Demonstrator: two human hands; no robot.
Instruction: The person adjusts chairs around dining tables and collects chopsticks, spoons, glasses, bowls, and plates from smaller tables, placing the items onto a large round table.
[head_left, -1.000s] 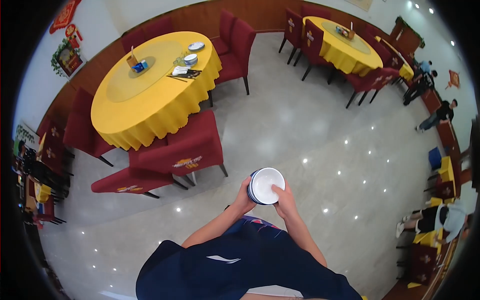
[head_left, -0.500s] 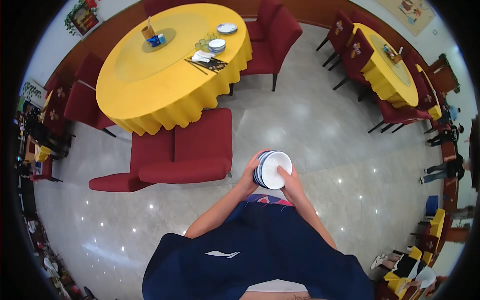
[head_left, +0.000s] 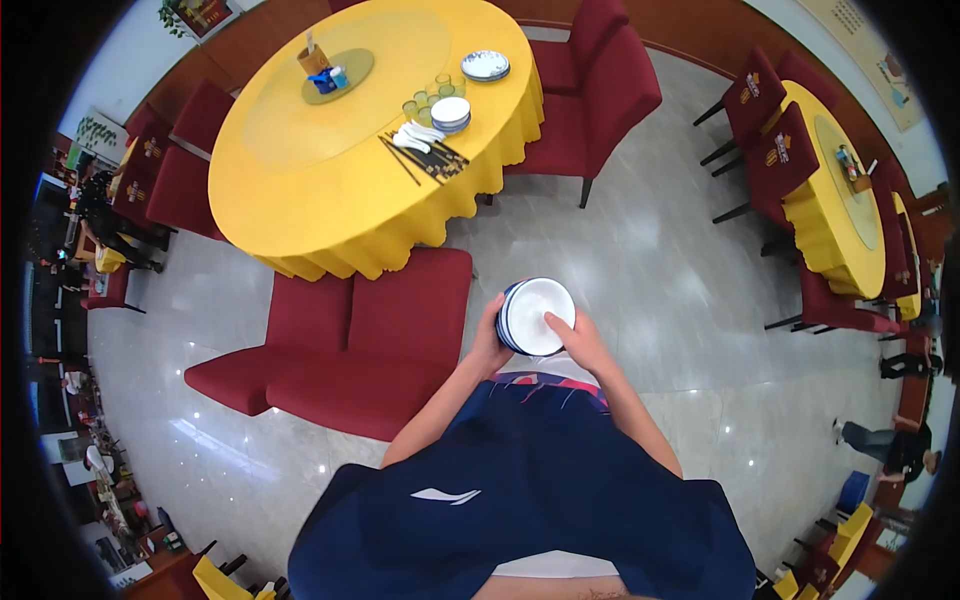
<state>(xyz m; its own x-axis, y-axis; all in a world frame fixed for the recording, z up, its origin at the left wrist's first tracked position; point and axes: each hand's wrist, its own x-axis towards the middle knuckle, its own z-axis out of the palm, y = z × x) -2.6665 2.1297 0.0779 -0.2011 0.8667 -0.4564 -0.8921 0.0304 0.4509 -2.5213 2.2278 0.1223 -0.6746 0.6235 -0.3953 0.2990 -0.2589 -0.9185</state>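
Observation:
A stack of white bowls (head_left: pixel 535 312) with blue-banded outsides is held in front of my body, over the grey floor. My left hand (head_left: pixel 488 340) wraps round its left side, fingers partly hidden behind it. On the right side my right hand (head_left: pixel 582 340) grips the stack, its thumb resting inside the top bowl. Ahead on the yellow-clothed round table (head_left: pixel 290 215) sit another small stack of bowls (head_left: pixel 451 112), several green glasses (head_left: pixel 420 103), white spoons (head_left: pixel 416 135), dark chopsticks (head_left: pixel 438 163) and a stack of plates (head_left: pixel 485 66).
Two red chairs (head_left: pixel 365 385) stand between me and the table on the left. More red chairs (head_left: pixel 612 95) are at its right side. A second yellow table (head_left: pixel 825 210) stands far right. A person (head_left: pixel 890 448) is at the right edge, another (head_left: pixel 100 215) at the left.
The view has shifted, bringing the round table and chairs nearer. The bowl stack remains in both my hands, with its top bowl facing more towards me.

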